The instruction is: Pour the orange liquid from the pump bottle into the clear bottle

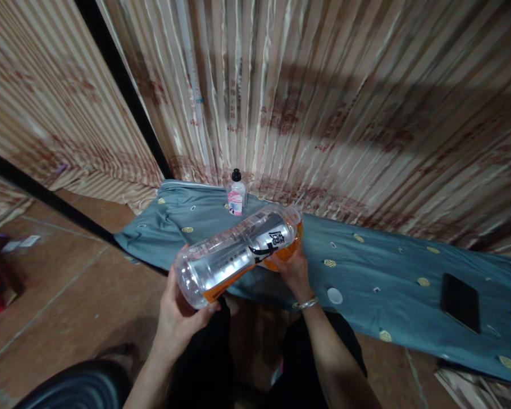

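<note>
A large clear plastic bottle (234, 253) with an orange-and-black label lies tilted between my two hands, its base toward me and its neck end pointing away. My left hand (179, 315) grips the base end from below. My right hand (293, 270), with a silver bracelet at the wrist, holds the neck end from underneath. The bottle looks empty. A white bottle cap (334, 295) lies on the blue-grey cloth (378, 267) just right of my right wrist.
A small bottle (237, 193) with a black cap and pink label stands on the cloth near the striped curtain (323, 102). A black phone (460, 302) lies flat on the cloth at the right. Brown tiled floor (76, 284) spreads to the left.
</note>
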`<action>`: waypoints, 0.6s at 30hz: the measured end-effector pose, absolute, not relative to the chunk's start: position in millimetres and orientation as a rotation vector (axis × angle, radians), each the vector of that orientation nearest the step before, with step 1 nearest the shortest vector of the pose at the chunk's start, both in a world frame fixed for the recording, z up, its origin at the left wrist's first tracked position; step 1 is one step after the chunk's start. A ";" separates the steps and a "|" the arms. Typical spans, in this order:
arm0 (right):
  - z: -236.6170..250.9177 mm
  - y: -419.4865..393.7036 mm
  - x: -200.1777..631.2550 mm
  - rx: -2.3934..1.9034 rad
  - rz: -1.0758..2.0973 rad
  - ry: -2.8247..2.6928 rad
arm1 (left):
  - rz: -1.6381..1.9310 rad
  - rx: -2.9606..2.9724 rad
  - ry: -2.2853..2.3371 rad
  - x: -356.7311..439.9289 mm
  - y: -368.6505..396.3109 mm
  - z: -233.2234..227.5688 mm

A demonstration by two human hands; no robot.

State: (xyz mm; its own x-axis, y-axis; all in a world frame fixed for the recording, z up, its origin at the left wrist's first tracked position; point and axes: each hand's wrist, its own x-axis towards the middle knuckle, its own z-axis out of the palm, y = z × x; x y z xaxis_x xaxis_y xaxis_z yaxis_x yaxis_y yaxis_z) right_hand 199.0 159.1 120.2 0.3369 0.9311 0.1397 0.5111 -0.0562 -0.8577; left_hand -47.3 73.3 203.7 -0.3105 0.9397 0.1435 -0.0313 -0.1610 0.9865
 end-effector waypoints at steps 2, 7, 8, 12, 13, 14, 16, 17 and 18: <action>120.8 159.1 198.5 -1.712 0.582 -1.296 | 1.583 1.112 1.312 -47.3 73.2 203.8; 121.2 158.9 197.7 -1.719 0.582 -1.296 | 1.578 1.122 1.330 -47.8 72.8 205.2; 121.3 158.9 197.6 -1.719 0.579 -1.296 | 1.575 1.121 1.328 -47.8 72.7 205.5; 121.9 158.5 197.3 -1.715 0.581 -1.288 | 1.579 1.124 1.316 -47.0 72.6 206.4; 122.0 158.4 197.3 -1.711 0.586 -1.288 | 1.585 1.130 1.312 -46.8 72.5 206.2; 122.0 158.4 197.4 -1.709 0.594 -1.287 | 1.591 1.138 1.310 -46.8 72.5 205.9; 121.7 158.5 197.7 -1.722 0.612 -1.278 | 1.597 1.160 1.307 -47.4 72.6 204.5; 121.4 158.6 198.0 -1.731 0.618 -1.274 | 1.598 1.171 1.306 -48.0 72.7 203.5; 121.0 158.7 198.3 -1.736 0.621 -1.271 | 1.596 1.180 1.305 -48.9 73.0 202.5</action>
